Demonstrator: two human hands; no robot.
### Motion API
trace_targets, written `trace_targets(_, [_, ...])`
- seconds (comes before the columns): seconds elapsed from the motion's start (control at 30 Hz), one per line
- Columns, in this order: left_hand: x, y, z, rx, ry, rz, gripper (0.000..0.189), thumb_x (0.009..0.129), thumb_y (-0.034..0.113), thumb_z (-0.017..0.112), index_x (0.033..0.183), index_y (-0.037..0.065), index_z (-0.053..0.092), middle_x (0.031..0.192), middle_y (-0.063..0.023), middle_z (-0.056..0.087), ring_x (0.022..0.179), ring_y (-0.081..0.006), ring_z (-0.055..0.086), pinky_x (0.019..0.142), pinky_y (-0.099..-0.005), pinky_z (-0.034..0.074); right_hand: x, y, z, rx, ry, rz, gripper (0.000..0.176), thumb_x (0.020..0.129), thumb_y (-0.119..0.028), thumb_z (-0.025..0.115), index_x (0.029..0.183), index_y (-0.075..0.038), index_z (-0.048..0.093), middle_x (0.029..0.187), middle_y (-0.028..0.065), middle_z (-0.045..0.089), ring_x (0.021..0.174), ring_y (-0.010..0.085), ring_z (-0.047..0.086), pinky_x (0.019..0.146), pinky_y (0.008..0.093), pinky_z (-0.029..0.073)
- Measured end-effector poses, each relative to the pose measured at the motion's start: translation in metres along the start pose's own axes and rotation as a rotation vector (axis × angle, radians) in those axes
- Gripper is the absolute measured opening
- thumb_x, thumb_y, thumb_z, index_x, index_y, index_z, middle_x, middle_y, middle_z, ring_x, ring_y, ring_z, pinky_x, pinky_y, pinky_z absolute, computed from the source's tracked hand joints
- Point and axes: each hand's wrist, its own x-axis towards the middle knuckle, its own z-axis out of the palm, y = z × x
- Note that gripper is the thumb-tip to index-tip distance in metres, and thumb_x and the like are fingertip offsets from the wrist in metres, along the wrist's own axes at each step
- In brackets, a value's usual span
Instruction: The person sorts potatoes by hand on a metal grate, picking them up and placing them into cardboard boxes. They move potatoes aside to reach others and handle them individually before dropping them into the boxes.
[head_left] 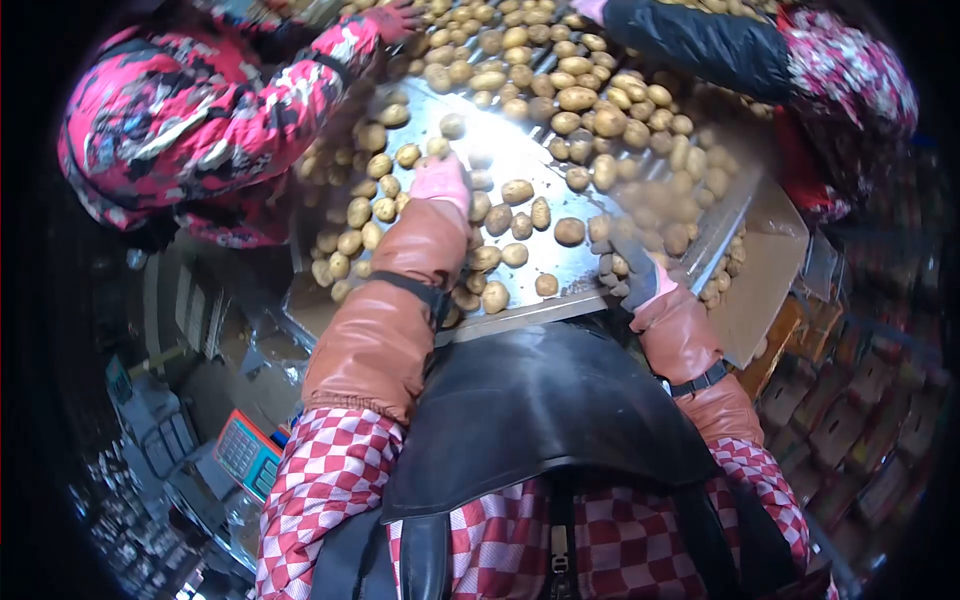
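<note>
Noted a shiny metal counter [505, 150] in a dim workspace, covered thickly with loose potatoes [578, 98] at the far end and more thinly toward the near edge. Found left hand [440, 182], in a pink glove with a brown sleeve guard behind it, stretched forward over the middle of the counter, back of the glove upward, potatoes touching or just beside it on both sides; fingers blurred, so cannot tell open or closed. Found right hand [628, 272], in a grey glove, at the near right edge of the counter, fingers curled downward among potatoes; cannot tell whether gripping one. Logged a blurred patch of potatoes just beyond the right hand. Logged a black apron [540, 410] over red-and-white checked clothing, below both arms. Logged two co-workers: a pink camouflage sleeve [250, 100] at far left, its gloved hand [395, 15] on potatoes at the top edge; a dark sleeve [700, 40] at far right. Saw a cardboard flap [770, 265] beside the counter's right edge and a keypad scale [245, 450] at lower left, well apart from both hands.
</note>
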Motion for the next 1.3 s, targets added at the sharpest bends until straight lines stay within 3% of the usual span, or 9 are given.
trace_targets(0.53, [0.062, 0.041, -0.008, -0.069, -0.447, 0.025, 0.055, 0.086, 0.029, 0.061, 0.139, 0.018, 0.049, 0.117, -0.0251, 0.064, 0.105, -0.0402, 0.063, 0.091, -0.0468, 0.05, -0.043, 0.044, -0.072, 0.706, 0.231, -0.263, 0.042, 0.098, -0.044, 0.054, 0.122, -0.011, 0.061, 0.115, 0.0056, 0.064, 0.098, 0.0203, 0.064, 0.067, 0.0233, 0.051])
trace_targets(0.6, [0.144, -0.021, 0.077, 0.154, -0.428, 0.618, 0.054, 0.084, 0.025, 0.064, 0.134, 0.01, 0.052, 0.113, -0.0225, 0.066, 0.101, -0.0357, 0.066, 0.086, -0.0446, 0.052, -0.053, 0.063, -0.081, 0.637, 0.283, -0.287, 0.04, 0.095, -0.041, 0.058, 0.125, -0.014, 0.061, 0.107, 0.0044, 0.066, 0.084, 0.0133, 0.064, 0.063, 0.0231, 0.05])
trace_targets(0.7, [0.11, -0.005, 0.053, -0.585, -0.514, 0.061, 0.041, 0.082, 0.01, 0.068, 0.12, 0.004, 0.056, 0.097, -0.0116, 0.069, 0.09, -0.0246, 0.067, 0.077, -0.038, 0.054, -0.11, 0.078, -0.095, 0.442, 0.377, -0.263, 0.043, 0.093, -0.038, 0.058, 0.127, -0.011, 0.06, 0.106, 0.0042, 0.066, 0.066, 0.0071, 0.051, 0.055, 0.0206, 0.042])
trace_targets(0.8, [0.123, -0.053, 0.094, -0.763, -0.371, 0.23, 0.036, 0.085, 0.0, 0.063, 0.121, 0.005, 0.056, 0.098, -0.011, 0.069, 0.086, -0.018, 0.065, 0.076, -0.031, 0.054, -0.165, 0.113, -0.153, 0.546, 0.835, -0.178, 0.043, 0.092, -0.031, 0.059, 0.128, -0.006, 0.058, 0.11, 0.0104, 0.069, 0.084, 0.017, 0.066, 0.061, 0.0224, 0.047])
trace_targets(0.83, [0.116, -0.054, 0.092, -0.934, -0.335, 0.171, 0.035, 0.086, 0.0, 0.063, 0.12, 0.006, 0.057, 0.1, -0.0094, 0.067, 0.084, -0.018, 0.064, 0.073, -0.0315, 0.053, -0.176, 0.175, -0.208, -0.053, 0.907, -0.562, 0.038, 0.095, -0.024, 0.055, 0.128, -0.006, 0.058, 0.113, 0.0118, 0.068, 0.091, 0.0218, 0.067, 0.07, 0.0271, 0.051])
trace_targets(0.87, [0.101, -0.05, 0.091, -1.106, -0.286, 0.111, 0.035, 0.087, 0.001, 0.064, 0.12, 0.007, 0.057, 0.102, -0.0079, 0.065, 0.082, -0.0179, 0.063, 0.07, -0.0319, 0.053, -0.21, 0.173, -0.222, 0.82, 0.786, -0.569, 0.034, 0.097, -0.016, 0.051, 0.129, -0.005, 0.057, 0.114, 0.013, 0.067, 0.093, 0.024, 0.067, 0.082, 0.0346, 0.053])
trace_targets(0.97, [0.036, 0.012, 0.017, -0.715, -0.13, 0.085, 0.036, 0.088, 0.006, 0.067, 0.123, 0.006, 0.057, 0.098, -0.0088, 0.067, 0.079, -0.0159, 0.064, 0.069, -0.0297, 0.054, -0.25, 0.209, -0.286, 0.065, 1.428, -0.263, 0.036, 0.096, -0.003, 0.051, 0.131, -0.002, 0.055, 0.113, 0.0097, 0.064, 0.098, 0.0168, 0.061, 0.086, 0.0261, 0.052])
trace_targets(1.13, [-0.051, 0.127, -0.015, -0.886, -0.504, 0.172, 0.04, 0.088, 0.012, 0.069, 0.126, 0.005, 0.058, 0.09, -0.0084, 0.065, 0.07, -0.0124, 0.062, 0.062, -0.0274, 0.053, -0.145, 0.076, -0.141, 0.388, 0.218, -0.399, 0.064, 0.096, -0.047, 0.05, 0.144, -0.005, 0.042, 0.131, 0.0193, 0.055, 0.111, 0.0338, 0.061, 0.091, 0.0482, 0.052])
trace_targets(1.3, [-0.106, 0.193, -0.055, -0.647, -0.415, 0.885, 0.036, 0.091, 0.026, 0.066, 0.117, 0.003, 0.059, 0.093, -0.0137, 0.067, 0.087, -0.0279, 0.064, 0.076, -0.0379, 0.051, -0.059, 0.03, -0.034, 0.164, -0.037, -0.315, 0.058, 0.099, -0.047, 0.046, 0.147, -0.015, 0.04, 0.136, 0.0138, 0.054, 0.115, 0.0267, 0.058, 0.093, 0.044, 0.051])
